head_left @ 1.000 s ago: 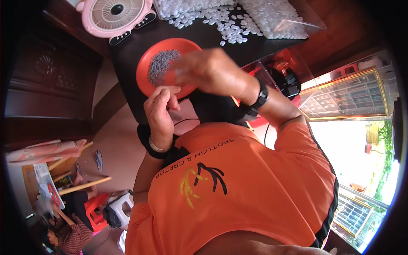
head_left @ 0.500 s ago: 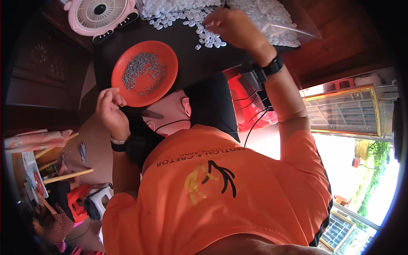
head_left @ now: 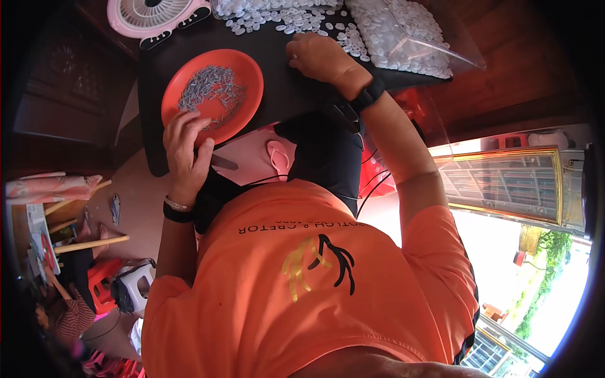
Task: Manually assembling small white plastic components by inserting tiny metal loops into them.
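At the near edge of the dark table stands a round orange-red plate (head_left: 251, 101) with a heap of small grey metal pins or screws (head_left: 208, 88) in it. My left hand (head_left: 186, 151) reaches over the plate's near-left rim, fingers stretched out and thumb apart, fingertips by the loose metal pieces. My right hand (head_left: 322, 58) is right of the plate, above the tabletop, with curled fingers; what they hold, if anything, is hidden. Beyond it lie loose white oval plastic pieces (head_left: 302, 22), and another small cluster (head_left: 353, 41) is just to its right.
A clear bag (head_left: 409, 38) full of white pieces lies at the far right of the table (head_left: 283, 94), a second (head_left: 252, 5) at the far edge. A pink fan (head_left: 151, 16) stands far left. Black cables (head_left: 378, 183) hang by my right knee. Another person (head_left: 75, 315) is at lower left.
My left hand has moved over the plate's rim and its fingers have extended. My right hand has drawn left and nearer from the white pieces, its fingers curled.
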Available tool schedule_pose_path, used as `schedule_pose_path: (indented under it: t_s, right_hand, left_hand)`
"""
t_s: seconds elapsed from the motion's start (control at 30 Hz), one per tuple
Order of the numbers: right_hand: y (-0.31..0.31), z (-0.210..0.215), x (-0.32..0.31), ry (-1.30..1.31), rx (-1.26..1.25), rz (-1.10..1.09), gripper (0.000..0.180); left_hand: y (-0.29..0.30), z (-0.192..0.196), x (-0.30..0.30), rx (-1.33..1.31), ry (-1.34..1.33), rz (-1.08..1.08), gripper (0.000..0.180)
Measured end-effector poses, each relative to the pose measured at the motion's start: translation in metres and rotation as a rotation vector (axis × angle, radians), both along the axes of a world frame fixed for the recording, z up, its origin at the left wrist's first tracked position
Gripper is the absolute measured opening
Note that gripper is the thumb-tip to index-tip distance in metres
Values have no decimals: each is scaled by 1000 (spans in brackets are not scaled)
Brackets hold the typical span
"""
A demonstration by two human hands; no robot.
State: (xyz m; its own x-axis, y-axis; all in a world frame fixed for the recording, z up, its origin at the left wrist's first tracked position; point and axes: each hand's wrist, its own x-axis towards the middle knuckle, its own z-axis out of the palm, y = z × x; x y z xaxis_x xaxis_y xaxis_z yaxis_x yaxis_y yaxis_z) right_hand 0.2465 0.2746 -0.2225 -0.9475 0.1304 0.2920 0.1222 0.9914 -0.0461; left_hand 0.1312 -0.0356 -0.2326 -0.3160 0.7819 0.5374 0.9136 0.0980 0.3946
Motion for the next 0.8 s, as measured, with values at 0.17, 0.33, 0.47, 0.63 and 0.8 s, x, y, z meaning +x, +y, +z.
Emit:
schedule_pose_path:
  t_s: [0.17, 0.33, 0.47, 0.63, 0.8]
  right_hand:
    - [-2, -3, -4, -26, -21, -54, 14]
    - [-40, 19, -1, 201, -497, -109, 17]
    - [-94, 34, -3, 227, -1201, 153, 12]
    - [-137, 49, -27, 104, -1224, 202, 11]
    - [-154, 49, -52, 36, -1202, 274, 10]
  left_hand:
    - [24, -4, 1, 10, 48, 47, 33]
    - [26, -3, -3, 156, -42, 18, 28]
    - [24, -3, -6, 240, -263, -33, 23]
    - [29, 4, -18, 259, -312, -177, 16]
    - [14, 12, -29, 279, -493, -171, 17]
